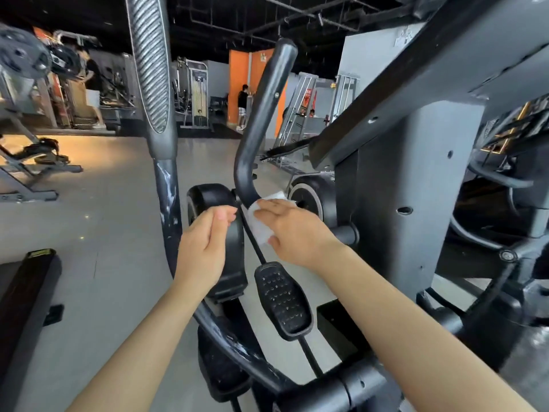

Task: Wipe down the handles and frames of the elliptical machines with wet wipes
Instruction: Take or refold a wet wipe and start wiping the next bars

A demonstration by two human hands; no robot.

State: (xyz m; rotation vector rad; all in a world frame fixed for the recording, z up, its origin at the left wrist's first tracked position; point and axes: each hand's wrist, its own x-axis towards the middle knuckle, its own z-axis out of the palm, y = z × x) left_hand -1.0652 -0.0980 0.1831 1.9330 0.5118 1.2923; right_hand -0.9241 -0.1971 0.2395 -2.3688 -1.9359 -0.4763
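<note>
White wipe (261, 221), soft and damp by the look of it, pressed by the right hand (286, 230) against the lower bend of the black bar (261, 114), just where it curves down toward the pivot. Fingers lie fairly flat over the wipe, thumb tucked under its lower edge, so it's pinned between palm and tube more than clenched. Left hand (208, 245) sits just beside, in front of the black cover (214, 200), fingers loosely curled, thumb to forefinger, holding nothing I can see (can't tell if it touches the cover).

Handling, my read: wipe is light and limp, will bunch or slide off a round painted tube unless wrapped partway round. Better to cup it around the bar and pull along its length. Bar is rigid steel and may swing on its pivot, so steadying it with the free hand seems wise.

Ribbed handle (150, 69) at left and the grey frame (416, 188) at right look not yet reached. Pedal (282, 298) sits below the hands.
</note>
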